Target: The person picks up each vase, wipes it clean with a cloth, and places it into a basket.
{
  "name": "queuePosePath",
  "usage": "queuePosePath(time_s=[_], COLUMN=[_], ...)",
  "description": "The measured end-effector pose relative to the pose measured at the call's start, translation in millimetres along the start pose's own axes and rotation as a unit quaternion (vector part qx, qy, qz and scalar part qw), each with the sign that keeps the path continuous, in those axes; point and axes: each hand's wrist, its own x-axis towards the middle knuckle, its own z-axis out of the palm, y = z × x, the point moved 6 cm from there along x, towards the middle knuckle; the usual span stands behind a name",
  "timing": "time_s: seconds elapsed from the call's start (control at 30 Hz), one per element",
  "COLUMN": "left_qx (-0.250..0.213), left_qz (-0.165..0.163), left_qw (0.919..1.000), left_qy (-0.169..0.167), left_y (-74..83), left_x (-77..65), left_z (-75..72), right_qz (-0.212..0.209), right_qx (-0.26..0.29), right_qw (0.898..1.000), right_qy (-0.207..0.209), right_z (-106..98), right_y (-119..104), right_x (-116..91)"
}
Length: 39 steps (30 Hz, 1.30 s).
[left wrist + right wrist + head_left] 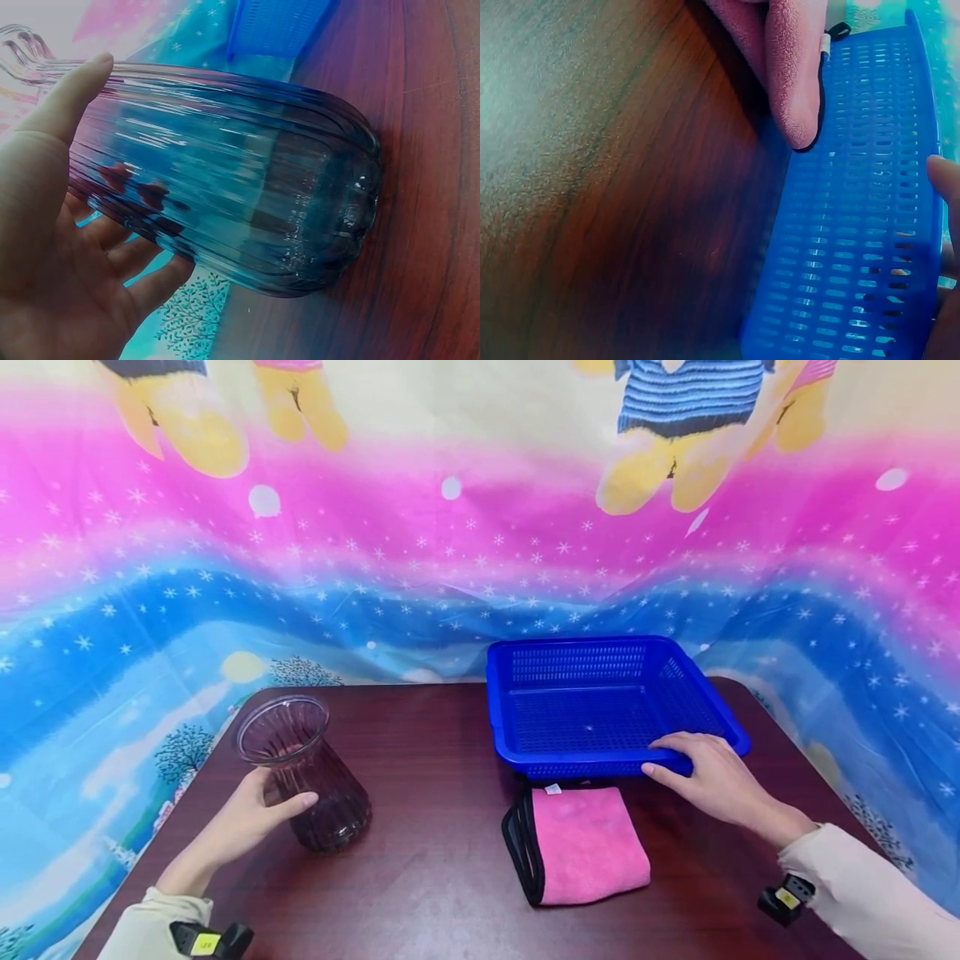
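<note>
A ribbed, purple-tinted glass vase [333, 797] with a flared rim stands at the left of the table. My left hand [236, 818] holds it below the neck, thumb [82, 90] on the near side and fingers behind the glass. On the right, a blue perforated plastic basket [577, 764] has nothing in it. My right hand [720, 785] grips its near right rim, thumb outside and the other fingers over the edge, partly hidden by the wall in the right wrist view. Just in front of the basket lies a folded pink cloth [592, 847] with black edging.
The dark red wood-grain table [420, 860] has rounded back corners. A printed cloth backdrop [420, 543] in pink and blue hangs behind it and along both sides. The pink cloth lies close against the basket's near wall.
</note>
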Motion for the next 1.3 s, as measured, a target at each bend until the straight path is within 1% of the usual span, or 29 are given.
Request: queuePosePath(time_s=[0.13, 0.33, 0.53, 0.6, 0.8, 0.93, 1.13, 1.23, 1.3], left_qx=[-0.001, -0.005, -0.034, -0.038, -0.020, -0.019, -0.003, 0.014, 0.034], left_qz=[0.011, 0.027, 0.024, 0.024, 0.032, 0.037, 0.028, 0.021, 0.017], left_qw=[0.9999, 0.9991, 0.9985, 0.9982, 0.9976, 0.9970, 0.9980, 0.9977, 0.9965], left_qy=[0.013, 0.033, 0.036, 0.039, 0.059, 0.065, 0.057, 0.062, 0.074], left_y=[0.5, 1.5, -5.2, -6.9, -6.8, -5.8, -5.9, -5.4, -4.9], left_x=[-0.3, -1.7, -1.4, -0.8, -0.1, 0.4, 2.0, 2.8, 2.7], left_z=[1.6, 4.9, 10.5, 11.9, 12.1, 11.0, 9.4, 7.9, 6.5], right_qz=[-0.003, 0.009, 0.011, 0.011, 0.011, 0.011, 0.015, 0.017, 0.016], right_qx=[-0.010, -0.018, -0.024, -0.025, -0.027, -0.028, -0.028, -0.028, -0.028], right_qw=[1.000, 1.000, 1.000, 1.000, 1.000, 1.000, 0.999, 0.999, 0.999], right_qy=[0.010, 0.005, 0.007, 0.007, 0.008, 0.008, 0.007, 0.008, 0.010], right_z=[0.9, 1.4, 2.2, 2.5, 3.0, 3.3, 3.1, 3.0, 3.1], right_y=[0.9, 3.5, 4.2, 4.5, 4.1, 3.6, 3.8, 3.7, 3.1], right_x=[-0.7, -2.0, -1.9, -1.8, -1.9, -1.7, -2.3, -2.6, -2.4])
